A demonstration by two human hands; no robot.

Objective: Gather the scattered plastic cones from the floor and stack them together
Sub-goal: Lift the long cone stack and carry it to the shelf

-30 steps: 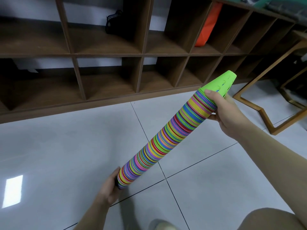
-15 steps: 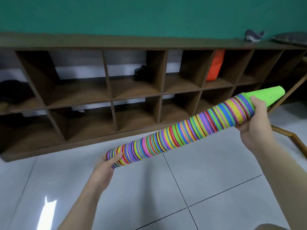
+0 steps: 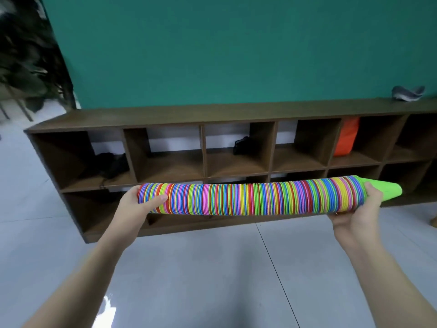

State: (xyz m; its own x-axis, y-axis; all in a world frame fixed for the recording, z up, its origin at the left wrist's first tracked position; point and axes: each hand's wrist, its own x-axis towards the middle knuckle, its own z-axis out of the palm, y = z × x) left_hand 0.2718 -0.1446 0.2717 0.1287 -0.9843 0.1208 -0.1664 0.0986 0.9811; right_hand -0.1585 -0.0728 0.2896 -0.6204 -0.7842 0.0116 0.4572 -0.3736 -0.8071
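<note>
Stack of plastic cones (image 3: 255, 198), a long multicoloured tube of nested rims ending in a bright green cone tip (image 3: 384, 191) at the right, is held level in the air in front of a dark wooden cubby shelf (image 3: 165, 119), above a grey tiled floor (image 3: 212, 280). No loose cones show on the visible floor.

The likely risk is the stack sagging or separating in the middle, since it is supported only at its two ends; a tilt toward either side could let nested cones slide apart and spill. It already bows slightly downward along its length.

The left hand (image 3: 134, 204) cups the open wide end, palm underneath and thumb laid over the top of the rims. The right hand (image 3: 357, 209) grips from below near the green tip, fingers curled around the far side. Both forearms reach forward, spread wide apart, elbows low.

An orange bag (image 3: 345, 138) sits in an upper cubby.
</note>
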